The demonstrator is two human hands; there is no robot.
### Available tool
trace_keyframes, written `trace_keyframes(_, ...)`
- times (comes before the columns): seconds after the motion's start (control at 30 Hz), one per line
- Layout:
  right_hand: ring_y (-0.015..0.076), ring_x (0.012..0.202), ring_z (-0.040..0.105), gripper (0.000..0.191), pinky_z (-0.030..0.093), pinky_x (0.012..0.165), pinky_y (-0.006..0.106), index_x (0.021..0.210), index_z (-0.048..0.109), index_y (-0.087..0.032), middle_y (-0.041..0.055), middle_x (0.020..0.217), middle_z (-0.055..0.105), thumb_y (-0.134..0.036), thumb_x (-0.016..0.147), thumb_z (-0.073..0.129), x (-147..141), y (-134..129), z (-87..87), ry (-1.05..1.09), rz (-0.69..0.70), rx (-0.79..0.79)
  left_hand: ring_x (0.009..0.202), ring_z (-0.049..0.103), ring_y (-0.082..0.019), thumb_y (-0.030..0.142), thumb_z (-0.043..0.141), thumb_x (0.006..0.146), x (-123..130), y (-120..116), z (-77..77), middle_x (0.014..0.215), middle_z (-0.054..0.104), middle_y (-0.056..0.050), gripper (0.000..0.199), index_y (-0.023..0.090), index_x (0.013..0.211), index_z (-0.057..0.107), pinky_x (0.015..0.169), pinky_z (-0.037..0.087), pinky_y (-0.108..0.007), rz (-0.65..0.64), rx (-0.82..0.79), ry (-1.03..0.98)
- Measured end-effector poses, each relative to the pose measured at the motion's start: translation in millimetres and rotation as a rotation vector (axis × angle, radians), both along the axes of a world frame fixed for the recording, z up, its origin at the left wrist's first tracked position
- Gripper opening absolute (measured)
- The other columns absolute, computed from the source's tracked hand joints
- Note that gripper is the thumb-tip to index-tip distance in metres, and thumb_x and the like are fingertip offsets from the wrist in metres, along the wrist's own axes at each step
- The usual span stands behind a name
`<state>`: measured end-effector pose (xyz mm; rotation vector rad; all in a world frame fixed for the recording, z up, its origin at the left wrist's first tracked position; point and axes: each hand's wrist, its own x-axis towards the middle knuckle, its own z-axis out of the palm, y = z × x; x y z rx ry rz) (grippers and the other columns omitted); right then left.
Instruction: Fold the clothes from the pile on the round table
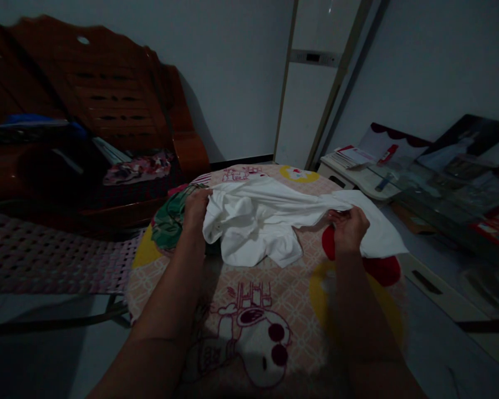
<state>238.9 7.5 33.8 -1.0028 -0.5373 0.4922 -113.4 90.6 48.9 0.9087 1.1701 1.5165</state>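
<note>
A white garment (258, 216), crumpled at its left part and drawn out toward the right, spans the round table (299, 299) between my two hands. My left hand (197, 207) is closed on its left edge. Its right part is pinched in the fingers of my right hand (349, 226), and a flat white piece hangs beyond that hand toward the table's right edge. Beside my left hand lies a bunched green cloth (170, 219), partly hidden by the wrist and the white fabric. The garment's exact kind is hard to make out in its folds.
The table wears a pink patterned cloth with a cartoon dog. At left stand a carved wooden bench (112, 100) with a folded floral cloth (139, 168) and a woven seat (66, 255). A glass-topped cabinet (436, 205) holds papers on the right; a tall white unit (305, 100) stands behind.
</note>
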Motion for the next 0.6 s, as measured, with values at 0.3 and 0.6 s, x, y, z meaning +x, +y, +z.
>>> trace_keyframes(0.3, 0.0169, 0.068, 0.074, 0.011, 0.062, 0.068, 0.031, 0.083, 0.058, -0.018, 0.0017, 0.074, 0.072, -0.025, 0.076, 0.061, -8, 2, 2.9, 0.053, 0.087, 0.056, 0.105, 0.065, -0.019, 0.018, 0.067, 0.069, 34, -8, -0.3, 0.111, 0.068, -0.006, 0.032, 0.020, 0.101, 0.064, 0.085, 0.053, -0.027, 0.064, 0.352, 0.428)
trace_keyframes(0.6, 0.0165, 0.065, 0.073, 0.017, 0.061, 0.062, 0.028, 0.088, 0.058, -0.018, 0.0027, 0.074, 0.072, -0.029, 0.076, 0.063, -15, 2, 1.9, 0.032, 0.109, 0.036, 0.099, 0.065, -0.026, 0.023, 0.069, 0.076, 63, -35, -18.3, 0.104, 0.070, -0.010, 0.029, 0.019, 0.105, 0.068, 0.088, 0.051, -0.035, -0.387, 0.395, 1.376)
